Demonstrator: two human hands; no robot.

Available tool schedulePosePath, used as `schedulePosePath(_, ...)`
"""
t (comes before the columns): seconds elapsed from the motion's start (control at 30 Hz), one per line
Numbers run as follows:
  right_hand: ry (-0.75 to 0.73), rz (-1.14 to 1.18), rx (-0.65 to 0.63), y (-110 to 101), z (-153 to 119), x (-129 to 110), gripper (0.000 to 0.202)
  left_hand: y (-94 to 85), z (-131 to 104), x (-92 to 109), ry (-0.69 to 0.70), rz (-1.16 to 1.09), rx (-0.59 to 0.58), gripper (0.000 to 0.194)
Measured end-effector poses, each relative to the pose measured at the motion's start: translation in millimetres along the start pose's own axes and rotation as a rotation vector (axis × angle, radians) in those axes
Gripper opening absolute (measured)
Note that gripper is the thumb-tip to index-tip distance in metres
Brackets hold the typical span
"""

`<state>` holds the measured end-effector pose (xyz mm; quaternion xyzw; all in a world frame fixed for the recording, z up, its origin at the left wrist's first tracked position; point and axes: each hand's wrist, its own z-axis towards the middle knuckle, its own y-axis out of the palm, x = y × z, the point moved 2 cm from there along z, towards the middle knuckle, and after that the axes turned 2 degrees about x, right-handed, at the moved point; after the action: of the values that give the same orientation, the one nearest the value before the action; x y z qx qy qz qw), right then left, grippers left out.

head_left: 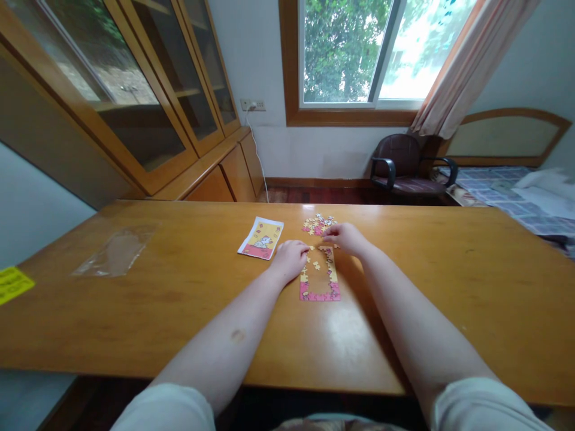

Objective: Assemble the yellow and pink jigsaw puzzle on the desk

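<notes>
A partly joined puzzle frame (320, 296), pink at the bottom and yellow higher up, lies on the wooden table, with a few loose pieces (317, 266) inside it. My left hand (291, 260) rests at its upper left edge, fingers curled on or beside pieces; what they hold, if anything, is too small to tell. Just above the upper right corner is my right hand (345, 237), its fingers pinched together near the loose pile (318, 224); anything between them cannot be made out. A picture card (261, 237) showing a white character on yellow and pink lies left of my left hand.
A clear plastic bag (115, 251) lies on the left of the table (188, 311). At the far left is a yellow label (14, 284). Beyond the table stand a glass-doored cabinet (197, 143), an armchair (402, 164) and a bed (507, 191).
</notes>
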<state>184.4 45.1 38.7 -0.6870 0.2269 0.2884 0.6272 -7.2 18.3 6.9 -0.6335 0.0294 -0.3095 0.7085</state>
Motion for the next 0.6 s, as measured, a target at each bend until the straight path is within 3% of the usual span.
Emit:
schedulePosePath(0.17, -0.045, 0.020, 0.021, 31.5, 5.5, 1.2, 0.012, -0.6, 0.3, 0.1, 0.004, 0.021, 0.002, 0.033)
schedulePosePath(0.6, -0.028, -0.116, 0.054, 32.7, -0.1, 3.2, 0.021, -1.5, -0.4, 2.0, -0.021, 0.015, -0.020, 0.033)
